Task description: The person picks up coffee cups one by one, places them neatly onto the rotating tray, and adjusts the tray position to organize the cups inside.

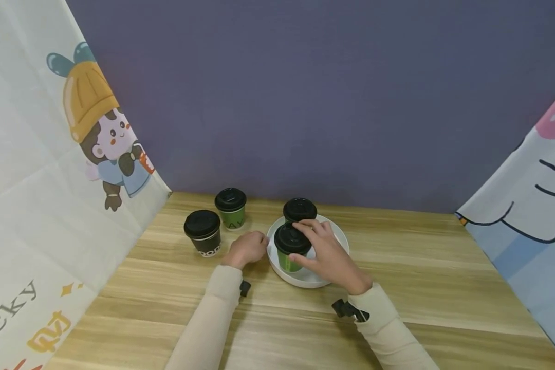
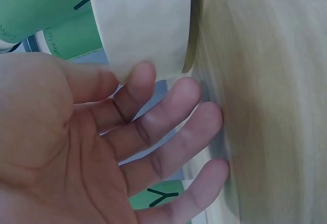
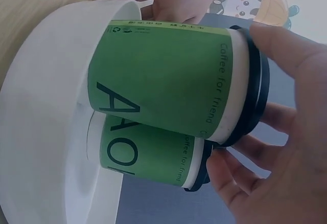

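A white round plate (image 1: 300, 281) with a raised rim carries two green paper coffee cups with black lids. My left hand (image 1: 248, 249) is at the plate's left edge; in the left wrist view its thumb and index finger pinch the rim (image 2: 143, 24), the other fingers loosely bent. My right hand (image 1: 329, 254) holds the front green cup (image 3: 163, 75) by its black lid, thumb on one side and fingers on the other. That cup stands upright on the plate. Close behind it is the back green cup (image 3: 148, 152), partly hidden in the head view.
Left of the plate, a black paper cup (image 1: 205, 239) and another green cup (image 1: 233, 216), both lidded, stand on the wooden table (image 1: 421, 277). A dark blue-grey panel (image 1: 305, 103) rises behind the table, and printed cloths (image 1: 28, 154) hang at both sides.
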The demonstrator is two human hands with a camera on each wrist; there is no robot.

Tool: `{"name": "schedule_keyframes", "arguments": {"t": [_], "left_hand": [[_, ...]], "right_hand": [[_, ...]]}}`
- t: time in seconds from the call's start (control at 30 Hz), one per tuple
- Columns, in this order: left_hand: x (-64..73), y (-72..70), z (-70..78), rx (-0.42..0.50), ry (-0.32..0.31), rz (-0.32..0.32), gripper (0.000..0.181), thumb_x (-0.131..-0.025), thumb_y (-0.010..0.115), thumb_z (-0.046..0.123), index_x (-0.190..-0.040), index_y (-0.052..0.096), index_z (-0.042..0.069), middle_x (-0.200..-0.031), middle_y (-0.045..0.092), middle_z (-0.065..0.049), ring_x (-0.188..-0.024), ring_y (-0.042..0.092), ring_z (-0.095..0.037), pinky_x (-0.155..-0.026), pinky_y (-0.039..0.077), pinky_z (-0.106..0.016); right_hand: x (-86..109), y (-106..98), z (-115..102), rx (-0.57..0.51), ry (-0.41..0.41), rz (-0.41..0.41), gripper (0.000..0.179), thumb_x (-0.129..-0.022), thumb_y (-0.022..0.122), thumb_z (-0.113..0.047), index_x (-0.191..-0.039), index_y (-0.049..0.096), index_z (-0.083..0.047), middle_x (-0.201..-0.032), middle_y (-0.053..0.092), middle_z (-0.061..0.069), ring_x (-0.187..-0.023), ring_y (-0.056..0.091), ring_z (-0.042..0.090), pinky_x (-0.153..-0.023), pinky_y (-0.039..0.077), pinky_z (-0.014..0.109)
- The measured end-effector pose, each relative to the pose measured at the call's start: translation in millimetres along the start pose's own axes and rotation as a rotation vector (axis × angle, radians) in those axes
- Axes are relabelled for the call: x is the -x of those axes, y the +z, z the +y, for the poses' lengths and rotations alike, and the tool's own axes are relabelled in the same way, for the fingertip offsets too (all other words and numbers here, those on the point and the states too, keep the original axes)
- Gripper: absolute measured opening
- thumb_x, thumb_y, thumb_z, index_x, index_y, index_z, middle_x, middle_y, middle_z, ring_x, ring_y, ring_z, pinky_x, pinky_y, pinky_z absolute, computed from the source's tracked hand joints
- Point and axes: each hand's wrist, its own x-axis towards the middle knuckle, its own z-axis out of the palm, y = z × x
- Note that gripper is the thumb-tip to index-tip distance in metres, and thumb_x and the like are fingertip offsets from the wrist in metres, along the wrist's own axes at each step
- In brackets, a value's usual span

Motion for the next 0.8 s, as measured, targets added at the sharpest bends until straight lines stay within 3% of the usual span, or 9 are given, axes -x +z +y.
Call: {"name": "schedule_keyframes", "arguments": {"t": [0.1, 0.23, 0.37, 0.47, 0.57, 0.8], "left_hand": [[0.3, 1.0, 0.8, -0.007, -0.012, 0.019, 0.039, -0.11, 0.041, 0.032, -0.084, 0.065, 0.015, -0.079, 0.058, -0.005, -0.079, 0.058, -0.024, -0.072, 0.047, -0.04], [-0.3, 2.8, 1.7, -0.002, -0.028, 0.044, 0.037, -0.11, 0.042, 0.033, -0.087, 0.065, 0.015, -0.079, 0.059, -0.005, -0.08, 0.058, -0.024, -0.072, 0.048, -0.042], [-2.1, 5.4, 1.6, 0.0, -0.049, 0.065, 0.039, -0.109, 0.042, 0.035, -0.083, 0.064, 0.016, -0.078, 0.059, -0.005, -0.079, 0.058, -0.024, -0.07, 0.047, -0.042], [-2.9, 6.6, 1.1, 0.006, -0.063, 0.073, 0.039, -0.109, 0.042, 0.036, -0.085, 0.065, 0.016, -0.078, 0.059, -0.005, -0.079, 0.058, -0.025, -0.07, 0.046, -0.042], [-1.3, 6.0, -0.4, 0.012, -0.066, 0.075, 0.039, -0.109, 0.042, 0.037, -0.089, 0.067, 0.016, -0.079, 0.06, -0.005, -0.079, 0.059, -0.025, -0.07, 0.046, -0.042], [3.7, 1.4, -6.7, 0.035, -0.05, 0.076, 0.037, -0.109, 0.044, 0.037, -0.097, 0.07, 0.013, -0.086, 0.063, -0.007, -0.082, 0.06, -0.026, -0.073, 0.048, -0.044]], "right_hand": [[0.3, -2.5, 0.8, -0.013, 0.014, -0.009, 0.071, -0.094, 0.071, -0.051, -0.152, 0.048, -0.018, -0.153, 0.046, 0.006, -0.129, 0.043, 0.031, -0.102, 0.048, 0.054], [0.2, -8.4, 7.9, -0.039, 0.027, 0.046, 0.061, -0.099, 0.065, -0.046, -0.15, 0.05, -0.016, -0.15, 0.048, 0.01, -0.134, 0.044, 0.033, -0.105, 0.045, 0.057], [-0.7, -17.7, 23.2, -0.062, 0.068, 0.128, 0.044, -0.105, 0.059, -0.029, -0.143, 0.055, -0.007, -0.135, 0.057, 0.016, -0.119, 0.054, 0.033, -0.096, 0.049, 0.053], [0.5, -23.1, 43.8, -0.07, 0.145, 0.161, 0.031, -0.105, 0.056, -0.019, -0.132, 0.06, -0.004, -0.12, 0.063, 0.015, -0.102, 0.06, 0.029, -0.085, 0.05, 0.045], [6.3, -24.9, 68.0, -0.081, 0.261, 0.141, 0.022, -0.106, 0.054, -0.017, -0.122, 0.063, -0.005, -0.107, 0.067, 0.012, -0.092, 0.062, 0.024, -0.079, 0.049, 0.039], [27.5, -16.5, 111.1, -0.134, 0.493, 0.055, 0.026, -0.108, 0.048, -0.023, -0.113, 0.061, -0.002, -0.096, 0.065, 0.012, -0.08, 0.058, 0.021, -0.071, 0.046, 0.033]]}}
